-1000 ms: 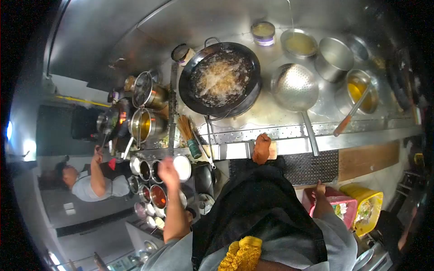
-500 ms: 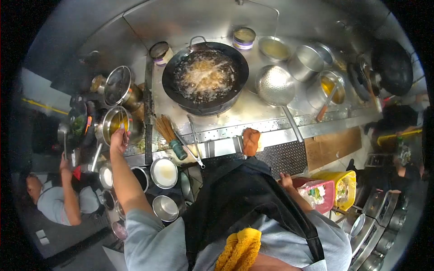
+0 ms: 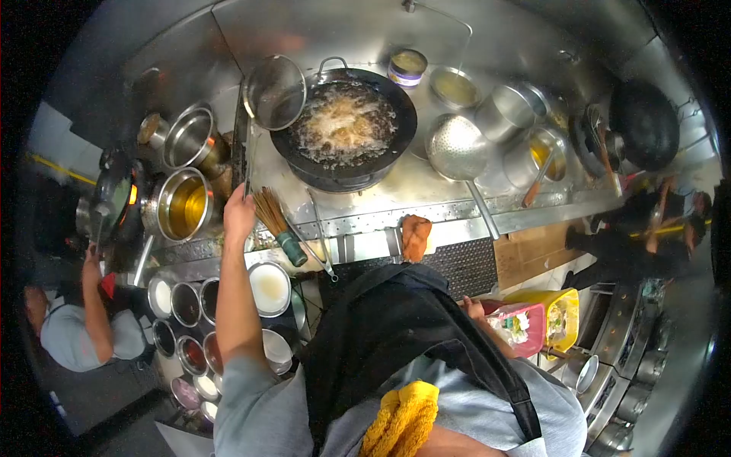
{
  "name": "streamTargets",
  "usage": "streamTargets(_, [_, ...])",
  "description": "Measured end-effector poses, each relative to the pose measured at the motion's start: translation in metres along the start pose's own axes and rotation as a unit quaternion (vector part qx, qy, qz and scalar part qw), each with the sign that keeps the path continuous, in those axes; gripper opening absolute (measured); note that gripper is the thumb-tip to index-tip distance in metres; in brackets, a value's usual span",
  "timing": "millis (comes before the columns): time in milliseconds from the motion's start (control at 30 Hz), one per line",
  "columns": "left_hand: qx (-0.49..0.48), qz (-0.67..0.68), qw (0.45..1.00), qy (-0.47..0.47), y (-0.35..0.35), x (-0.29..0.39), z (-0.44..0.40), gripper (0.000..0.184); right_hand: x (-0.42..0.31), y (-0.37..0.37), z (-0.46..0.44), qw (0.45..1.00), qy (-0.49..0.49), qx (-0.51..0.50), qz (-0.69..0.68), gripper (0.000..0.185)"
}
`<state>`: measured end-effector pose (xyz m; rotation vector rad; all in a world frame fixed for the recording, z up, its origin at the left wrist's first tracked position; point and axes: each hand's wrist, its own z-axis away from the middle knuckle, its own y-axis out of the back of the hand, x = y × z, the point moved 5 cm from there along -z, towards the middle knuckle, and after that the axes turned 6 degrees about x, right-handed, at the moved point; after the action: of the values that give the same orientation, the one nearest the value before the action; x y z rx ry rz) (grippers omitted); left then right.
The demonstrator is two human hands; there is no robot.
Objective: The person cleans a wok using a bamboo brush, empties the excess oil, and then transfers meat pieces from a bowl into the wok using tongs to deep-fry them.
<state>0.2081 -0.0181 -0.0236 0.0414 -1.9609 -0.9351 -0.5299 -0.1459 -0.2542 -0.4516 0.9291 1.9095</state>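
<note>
My left hand [image 3: 239, 215] is closed around the long thin handle of a round mesh strainer [image 3: 275, 93]. The strainer's ring is raised over the left rim of a black wok [image 3: 344, 179]. Inside the wok, pale golden food [image 3: 343, 126] fries in heavily bubbling oil. A bamboo wok brush [image 3: 278, 228] with a green-wrapped grip lies just right of my left wrist, beside metal tongs [image 3: 324, 251]. My right hand [image 3: 474, 308] hangs low beside my apron, near a pink basket; its partly visible fingers look loosely apart, with nothing seen in them.
A perforated ladle [image 3: 457, 148] lies right of the wok, its handle over the counter edge. Left stands a pot of yellow oil [image 3: 188, 204]; below it are several seasoning containers [image 3: 270, 289]. Pink [image 3: 537, 329] and yellow baskets [image 3: 563, 320] stand right. A co-worker [image 3: 87, 331] works at left.
My left hand has moved right, away from the oil pot, lifting the strainer from the pot behind it to the wok's left rim. My right hand stays low.
</note>
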Motion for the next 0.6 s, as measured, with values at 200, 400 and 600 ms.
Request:
streamTargets(200, [0.055,-0.146,0.945,-0.288,-0.032,-0.029,-0.034,0.042,-0.046,-0.009,0.029,0.998,-0.02,0.039,0.033,0.044])
streamTargets(400, [-0.268,0.077,0.93,0.242,-0.02,0.021,-0.026,0.042,-0.011,-0.01,0.029,0.995,-0.007,0.051,0.089,0.051])
streamTargets(600, [-0.336,0.144,0.879,0.304,-0.02,0.03,-0.008,0.025,-0.008,-0.006,0.041,0.975,0.054,0.076,0.203,0.056])
